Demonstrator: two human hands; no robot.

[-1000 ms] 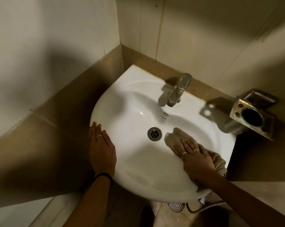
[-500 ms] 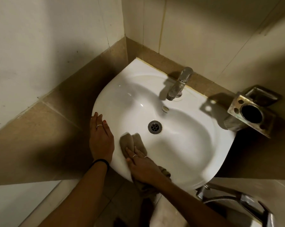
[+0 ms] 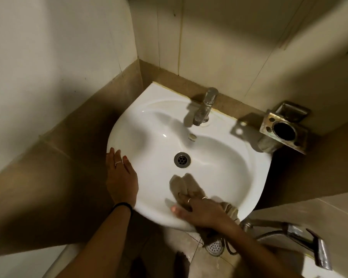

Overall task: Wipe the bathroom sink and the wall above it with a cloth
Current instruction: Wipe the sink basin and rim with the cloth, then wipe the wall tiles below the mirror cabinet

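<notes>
A white corner sink (image 3: 225, 167) hangs below pale wall tiles (image 3: 219, 47). My right hand (image 3: 201, 210) presses a beige cloth (image 3: 186, 184) flat against the near slope of the basin, just below the drain (image 3: 182, 160). The fingers lie spread on the cloth, and part of it trails over the front rim under my wrist. My left hand (image 3: 121, 177) rests flat on the sink's left rim with straight fingers, holding nothing. A chrome tap (image 3: 206, 106) stands at the back of the sink.
A metal toothbrush and soap holder (image 3: 283, 129) is fixed to the wall right of the sink. A chrome spray handle and hose (image 3: 301, 241) sit at the lower right. A floor drain (image 3: 215, 246) shows below the sink. Brown tile band runs along both walls.
My right hand has swept the cloth from the basin's right side to the near left, then back toward the near middle. My left hand has stayed on the left rim.
</notes>
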